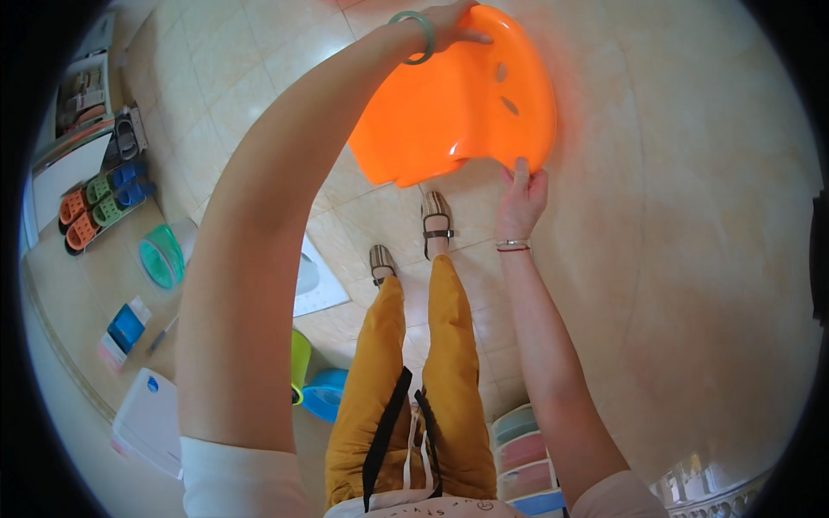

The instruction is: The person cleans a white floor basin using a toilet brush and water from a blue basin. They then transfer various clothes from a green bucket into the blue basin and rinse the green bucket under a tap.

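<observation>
Both my hands hold an orange moulded plastic seat (419, 112), out in front of me at the top of the head view. It has a rounded back with two small slots and a glossy, curved shape like a child's chair; its underside is hidden. My left hand (451, 24), below a green bangle, grips the far edge with the thumb over the rim. At the near right corner, my right hand (522, 200) pinches the rim between thumb and fingers.
Pale tiles (363, 229) lie under my feet. To the left are a rack of coloured clogs (105, 203), a green basket (162, 257), a white lidded box (148, 420) and a blue basin (326, 394). Stacked drawers (522, 453) stand near my right leg, beside a beige wall (691, 259).
</observation>
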